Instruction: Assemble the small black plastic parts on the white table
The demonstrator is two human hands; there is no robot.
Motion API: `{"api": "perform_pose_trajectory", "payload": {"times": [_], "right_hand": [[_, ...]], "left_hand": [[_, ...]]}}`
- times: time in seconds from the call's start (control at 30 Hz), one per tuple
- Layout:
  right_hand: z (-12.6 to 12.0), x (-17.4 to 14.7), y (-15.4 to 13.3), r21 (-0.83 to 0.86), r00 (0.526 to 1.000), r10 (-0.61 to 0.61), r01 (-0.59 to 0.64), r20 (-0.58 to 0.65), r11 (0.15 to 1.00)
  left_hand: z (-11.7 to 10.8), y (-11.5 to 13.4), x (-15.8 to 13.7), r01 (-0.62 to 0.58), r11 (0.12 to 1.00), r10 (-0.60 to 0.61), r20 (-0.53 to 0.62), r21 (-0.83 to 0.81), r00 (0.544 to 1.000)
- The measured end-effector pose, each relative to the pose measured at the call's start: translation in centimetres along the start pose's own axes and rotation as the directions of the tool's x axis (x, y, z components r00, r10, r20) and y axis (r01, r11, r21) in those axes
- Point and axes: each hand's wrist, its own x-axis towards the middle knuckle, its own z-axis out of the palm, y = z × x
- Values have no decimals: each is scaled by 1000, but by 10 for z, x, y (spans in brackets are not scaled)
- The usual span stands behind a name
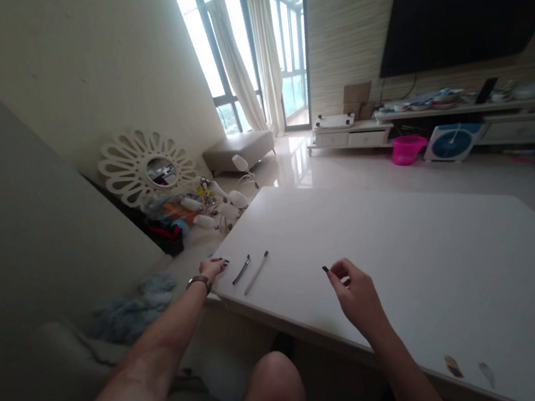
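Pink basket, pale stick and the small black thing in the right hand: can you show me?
Pink basket (406, 153), head view: side wall.
Pale stick (257, 273), head view: middle of its shaft.
Small black thing (325, 269), head view: visible end.

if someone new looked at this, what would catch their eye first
Probably the big white table across the middle, with the right hand showing something small and dark at its fingertips, and the left hand at the left end beside two slim sticks. Next, perhaps the bright pink basket on the floor beyond the table, the large black screen at upper right, and the petal-framed mirror at left.
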Motion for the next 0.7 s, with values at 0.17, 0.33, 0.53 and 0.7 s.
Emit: {"api": "perform_pose_trajectory", "payload": {"times": [0.17, 0.33, 0.53, 0.7], "right_hand": [[1, 3, 1, -7, 1000, 0, 0, 23, 1000], [0, 3, -1, -24, 1000, 5, -4, 30, 1000], [-1, 1, 0, -30, 1000, -14, 15, 23, 999], [-1, -1, 2, -34, 999, -27, 28, 22, 999]], "left_hand": [[13, -6, 15, -39, 989, 42, -16, 145, 999], [9, -4, 20, -179, 937, 201, -44, 300, 979], [36, -9, -6, -419, 845, 393, 145, 333, 908], [51, -11, -37, -436, 838, 371, 244, 328, 896]]}}
